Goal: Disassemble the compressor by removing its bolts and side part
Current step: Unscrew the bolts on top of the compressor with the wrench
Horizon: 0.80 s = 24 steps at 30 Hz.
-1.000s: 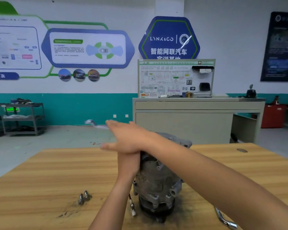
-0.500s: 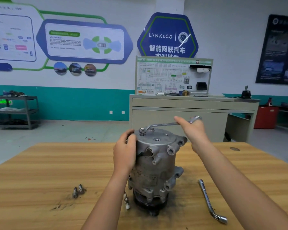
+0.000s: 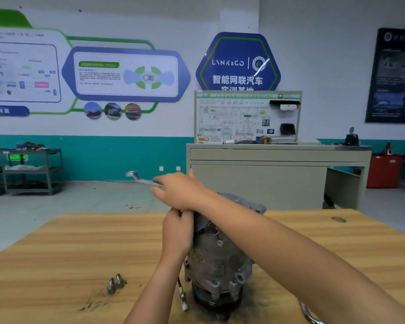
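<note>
A grey metal compressor (image 3: 218,260) stands upright on the wooden table (image 3: 68,253). My left hand (image 3: 178,232) grips its upper left side. My right hand (image 3: 180,190) crosses above the compressor's top and holds a silver wrench (image 3: 138,178), whose handle points left and is blurred. The bolt under the wrench is hidden by my hands. Two removed bolts (image 3: 115,282) lie on the table to the left. A short connector wire (image 3: 182,295) hangs from the compressor's lower left.
A second silver wrench (image 3: 310,314) lies on the table at the bottom right, partly under my right arm. Dark grime marks the wood around the compressor. A beige workbench (image 3: 276,174) stands behind the table, and a shelf cart (image 3: 31,171) at far left.
My right hand has swung the wrench from the right side of the compressor's top over to the left, crossing my left hand. The left hand kept its grip.
</note>
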Each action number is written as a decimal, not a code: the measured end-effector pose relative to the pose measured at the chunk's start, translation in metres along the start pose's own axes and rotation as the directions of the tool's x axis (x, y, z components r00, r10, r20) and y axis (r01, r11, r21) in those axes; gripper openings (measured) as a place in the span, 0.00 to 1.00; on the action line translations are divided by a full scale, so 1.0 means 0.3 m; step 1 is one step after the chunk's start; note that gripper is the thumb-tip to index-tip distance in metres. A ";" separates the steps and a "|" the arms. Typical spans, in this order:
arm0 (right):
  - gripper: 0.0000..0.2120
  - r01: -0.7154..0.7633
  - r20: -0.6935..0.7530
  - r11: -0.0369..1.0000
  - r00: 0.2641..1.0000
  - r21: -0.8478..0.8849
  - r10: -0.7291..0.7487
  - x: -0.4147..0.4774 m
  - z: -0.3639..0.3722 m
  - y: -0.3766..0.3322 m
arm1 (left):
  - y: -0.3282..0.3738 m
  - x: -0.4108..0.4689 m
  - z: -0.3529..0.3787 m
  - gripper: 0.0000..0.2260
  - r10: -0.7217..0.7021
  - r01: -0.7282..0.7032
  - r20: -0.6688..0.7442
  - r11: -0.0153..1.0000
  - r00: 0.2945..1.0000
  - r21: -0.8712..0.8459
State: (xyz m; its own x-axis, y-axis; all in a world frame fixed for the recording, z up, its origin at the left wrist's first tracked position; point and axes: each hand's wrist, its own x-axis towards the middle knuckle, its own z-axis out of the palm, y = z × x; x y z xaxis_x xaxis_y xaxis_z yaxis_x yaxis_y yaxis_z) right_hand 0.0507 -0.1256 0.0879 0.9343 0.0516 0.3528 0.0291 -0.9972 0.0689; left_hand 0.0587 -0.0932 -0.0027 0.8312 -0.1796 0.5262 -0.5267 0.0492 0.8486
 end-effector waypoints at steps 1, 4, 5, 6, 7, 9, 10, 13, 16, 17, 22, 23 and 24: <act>0.19 0.052 -0.039 0.999 0.998 0.005 -0.051 -0.049 -0.012 -0.019 | -0.008 0.003 0.002 0.07 0.028 -0.029 0.008 0.998 1.000 0.048; 0.22 0.185 -0.190 0.982 0.966 0.040 -0.174 -0.238 -0.035 -0.054 | -0.025 0.007 0.009 0.11 -0.012 0.011 0.012 0.996 1.000 0.089; 0.20 0.232 -0.286 0.966 0.939 0.119 -0.190 -0.302 -0.032 -0.052 | -0.028 0.004 0.008 0.12 -0.027 0.026 0.018 0.998 0.999 0.060; 0.18 0.274 -0.398 0.933 0.902 0.233 -0.165 -0.364 -0.028 -0.039 | -0.026 0.002 0.009 0.12 -0.043 0.042 0.023 0.999 0.999 0.019; 0.15 0.292 -0.491 0.886 0.867 0.360 -0.085 -0.420 -0.029 -0.013 | -0.023 0.000 0.008 0.12 -0.054 0.055 0.026 0.998 0.998 -0.022; 0.09 0.265 -0.527 0.746 0.839 0.610 0.133 -0.497 -0.035 0.051 | -0.011 -0.003 0.008 0.12 -0.048 0.049 0.022 0.997 0.999 -0.063; 0.09 0.243 -0.508 0.666 0.828 0.706 0.238 -0.514 -0.029 0.088 | -0.005 -0.004 0.009 0.11 -0.042 0.043 0.016 0.997 0.999 -0.066; 0.09 0.092 -0.404 0.487 0.702 0.868 0.587 -0.488 0.010 0.231 | 0.004 -0.006 0.010 0.10 -0.049 0.050 0.011 0.995 0.999 -0.082; 0.19 -0.228 -0.162 0.345 0.572 0.910 0.804 -0.364 0.034 0.397 | 0.005 -0.006 0.010 0.10 -0.056 0.057 0.007 0.995 0.998 -0.081; 0.25 -0.326 -0.090 0.331 0.577 0.886 0.812 -0.315 0.035 0.436 | 0.005 -0.005 0.010 0.10 -0.054 0.054 0.002 0.995 0.999 -0.081; 0.24 -0.554 -0.013 0.622 0.741 0.553 0.671 -0.041 0.009 0.447 | 0.008 -0.005 0.011 0.09 -0.057 0.057 0.006 0.995 0.998 -0.079; 0.20 -0.561 0.001 0.698 0.780 0.444 0.626 0.003 0.003 0.416 | 0.009 -0.004 0.010 0.09 -0.055 0.056 0.012 0.995 0.998 -0.084; 0.19 -0.554 0.027 0.760 0.813 0.341 0.581 0.045 -0.003 0.378 | 0.011 -0.004 0.010 0.10 -0.050 0.051 0.016 0.995 0.999 -0.083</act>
State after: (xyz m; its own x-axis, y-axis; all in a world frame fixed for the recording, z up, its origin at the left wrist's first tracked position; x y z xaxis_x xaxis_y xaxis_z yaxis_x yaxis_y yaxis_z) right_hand 0.0661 -0.2380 0.1014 0.7865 -0.5388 0.3016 -0.3742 -0.8045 -0.4614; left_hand 0.0554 -0.0958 -0.0009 0.8533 -0.1979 0.4824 -0.4669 0.1217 0.8759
